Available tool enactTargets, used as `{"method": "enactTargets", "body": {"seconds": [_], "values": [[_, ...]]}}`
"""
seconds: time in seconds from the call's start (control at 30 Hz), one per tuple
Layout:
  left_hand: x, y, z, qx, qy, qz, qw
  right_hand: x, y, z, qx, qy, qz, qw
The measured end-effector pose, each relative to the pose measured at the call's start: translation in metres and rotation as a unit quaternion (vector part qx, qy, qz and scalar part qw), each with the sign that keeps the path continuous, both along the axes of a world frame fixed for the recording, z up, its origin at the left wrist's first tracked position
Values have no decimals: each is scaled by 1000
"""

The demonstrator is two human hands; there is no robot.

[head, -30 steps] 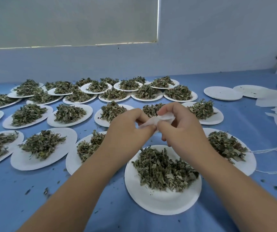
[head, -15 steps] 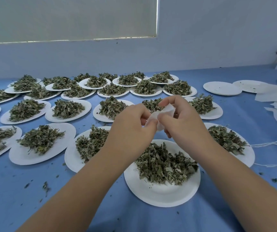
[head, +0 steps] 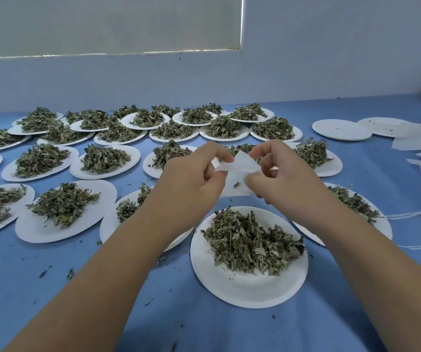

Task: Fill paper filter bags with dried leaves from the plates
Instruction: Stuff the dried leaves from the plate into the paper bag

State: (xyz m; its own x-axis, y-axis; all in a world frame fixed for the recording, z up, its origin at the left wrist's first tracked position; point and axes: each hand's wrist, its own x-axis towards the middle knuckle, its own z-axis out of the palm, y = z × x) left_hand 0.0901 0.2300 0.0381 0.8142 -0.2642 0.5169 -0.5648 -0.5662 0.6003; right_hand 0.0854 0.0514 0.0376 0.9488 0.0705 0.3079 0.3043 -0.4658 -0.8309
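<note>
Pinching filter bag point(head: 238, 165) mouth w/ left hand point(head: 191, 185) & right hand point(head: 284, 180), pulling apart so it opens. Held above plate point(head: 232, 292) so spilled leaves point(head: 250, 243) fall back.

No legible text, label, brand, number or sign appears on any surface in the head view: the white paper plates point(head: 248, 288), the paper filter bag point(head: 240, 171) and the loose white sheets point(head: 417, 143) at the right are all plain and unprinted, and the blue table covering point(head: 204, 326) and the pale wall point(head: 306, 59) likewise carry no markings
</note>
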Motion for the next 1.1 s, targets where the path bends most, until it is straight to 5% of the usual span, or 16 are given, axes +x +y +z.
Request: {"method": "enactTargets", "body": {"seconds": [0.2, 0.33, 0.43, 0.67, 1.1], "values": [[6, 3, 2, -112, 7, 64, 992, -6, -11, 11, 37, -99, -13, 994], [6, 4, 2, -111, 1, 61, 992, -10, -7, 11, -136, -20, 106, 985], [6, 4, -1, -78, -17, 57, 995, -7, 1, 8, -282, 5, 94, 955], [12, 3, -7, -41, -47, 61, 996, -6, 30, 9, -422, 33, 114, 899], [17, 6, -13, -46, -26, 70, 996, -10, 35, 0, -406, 41, 135, 903]]}}
